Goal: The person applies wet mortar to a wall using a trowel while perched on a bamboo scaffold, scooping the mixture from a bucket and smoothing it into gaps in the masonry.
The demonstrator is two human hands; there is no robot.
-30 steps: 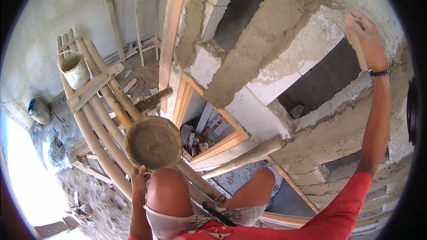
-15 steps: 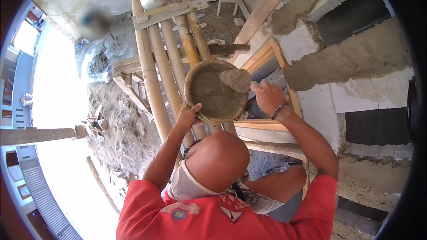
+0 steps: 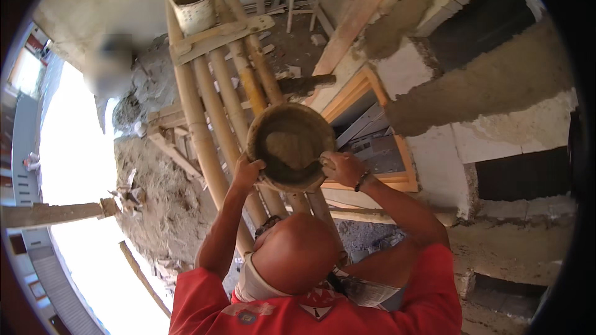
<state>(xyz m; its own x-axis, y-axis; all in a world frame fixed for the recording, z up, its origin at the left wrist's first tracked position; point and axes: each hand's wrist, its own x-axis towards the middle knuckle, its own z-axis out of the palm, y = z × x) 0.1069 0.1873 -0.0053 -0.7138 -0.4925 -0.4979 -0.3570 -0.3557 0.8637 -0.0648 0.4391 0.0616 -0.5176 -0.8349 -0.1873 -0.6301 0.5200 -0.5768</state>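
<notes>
A round basin [image 3: 253,138] of wet grey mortar sits in front of me over the bamboo poles. My left hand [image 3: 247,171] is closed on its near left rim, thumb on top. At the right rim, my right hand [image 3: 343,169] is closed round the handle of a trowel, most of the handle hidden in the fist. The mortar-coated trowel blade [image 3: 294,149] lies inside the basin, hard to tell apart from the mortar around it.
Bamboo scaffold poles [image 3: 200,108] run away from me, crossed by a wooden plank [image 3: 217,38]. A white bucket [image 3: 194,15] stands farther along them. To the right are an orange wooden frame [image 3: 406,160] and a wall with rough mortar bands [image 3: 472,96].
My right hand has brought the trowel left and down, from above the basin's right rim into the basin. The left hand keeps its grip. The whole view has shifted slightly.
</notes>
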